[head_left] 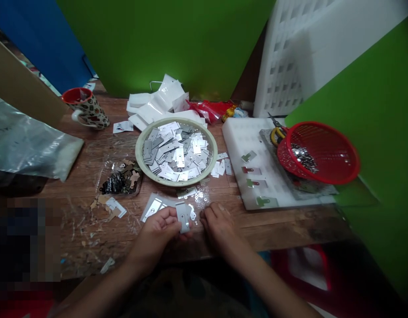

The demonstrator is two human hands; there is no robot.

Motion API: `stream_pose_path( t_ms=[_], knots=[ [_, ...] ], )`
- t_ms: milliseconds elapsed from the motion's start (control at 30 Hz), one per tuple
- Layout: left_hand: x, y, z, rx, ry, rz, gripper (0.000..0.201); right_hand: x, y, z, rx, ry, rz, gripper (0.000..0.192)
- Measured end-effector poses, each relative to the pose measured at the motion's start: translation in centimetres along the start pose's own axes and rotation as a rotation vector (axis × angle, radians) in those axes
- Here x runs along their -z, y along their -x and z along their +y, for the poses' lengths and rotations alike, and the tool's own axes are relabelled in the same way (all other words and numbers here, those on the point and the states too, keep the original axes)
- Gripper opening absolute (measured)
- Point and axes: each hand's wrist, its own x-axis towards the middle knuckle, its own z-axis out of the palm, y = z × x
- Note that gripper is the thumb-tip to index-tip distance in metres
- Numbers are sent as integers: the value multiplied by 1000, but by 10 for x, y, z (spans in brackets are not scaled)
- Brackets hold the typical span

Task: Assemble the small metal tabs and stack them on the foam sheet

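At the near edge of a brown wooden table (pixel 263 227), holds a flat metal plate (pixel 183 216) gripped between thumb and fingers of the left hand (pixel 159 232), nearer than a pale round basin (pixel 139 159) heaped with similar plates (pixel 180 157). Rests the right hand (pixel 220 223) just beside scattered small rings (pixel 201 196), fingers curled inward; cannot tell whether anything is pinched there. On the left, faint marks on a clear plastic bag (pixel 31 141), too blurred to read; farther off, a mug (pixel 94 115) with printed pattern and red inside. Across the wood, bits of plastic film and small dark pieces (pixel 114 183) heaped at left. Behind, a green panel (pixel 204 48), with a blue panel (pixel 34 35) at far left. To the right, a white foam board (pixel 238 154) bearing four shiny pieces (pixel 257 183) in a row, scissors (pixel 277 132) partly hidden by a red basket (pixel 339 154). Inside that, shiny bits (pixel 303 157) too small to make out. At near left, a patch lost in coarse blocks; both forearms cut off below.
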Motion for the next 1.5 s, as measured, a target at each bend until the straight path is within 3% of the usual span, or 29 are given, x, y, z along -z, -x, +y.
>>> stream_pose_path(
  t_ms=[233, 367, 633, 900, 1033, 1300, 1500],
  knots=[
    [0, 0, 5, 60, 79, -93, 17, 23, -8, -13, -37, -533, 215, 10],
    [0, -1, 8, 70, 99, -109, 19, 32, -11, -21, 2, -624, 218, 18],
    [2, 1, 4, 50, 113, -176, 15, 31, -13, -29, 165, -539, 188, 15],
    [5, 2, 2, 78, 138, -152, 10, 36, -10, -21, 400, -254, 263, 25],
    [7, 1, -2, 81, 125, -168, 8, 35, -4, -17, 486, -146, 237, 31],
    [4, 2, -2, 93, 79, -165, 9, 29, -3, -27, 156, -670, 207, 22],
    [-1, 5, 6, 78, -24, -125, 9, 26, -6, -33, 10, -777, 130, 12]
  ],
)
